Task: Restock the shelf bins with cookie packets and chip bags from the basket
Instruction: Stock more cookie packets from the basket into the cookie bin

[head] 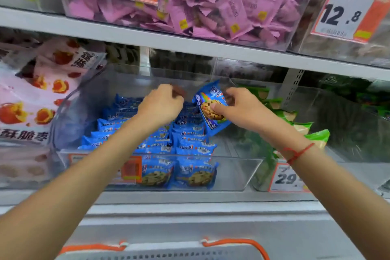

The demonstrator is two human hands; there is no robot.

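The right hand [238,107] pinches a blue cookie packet [211,107] over the clear bin [232,173], tilted so it can drop in beside the blue stacks [160,143]. The left hand [162,105] is curled above the bin; I cannot tell if it holds something. The basket [160,253] waits below the bin.

Cookie packets [173,145] in bin [232,175]; basket [160,253] below

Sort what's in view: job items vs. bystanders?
Job: blue cookie packet in right hand; left hand over the stacked blue packets; clear bin; basket.
Bystanders: pink packets; green bags; red-printed bags; price tags.
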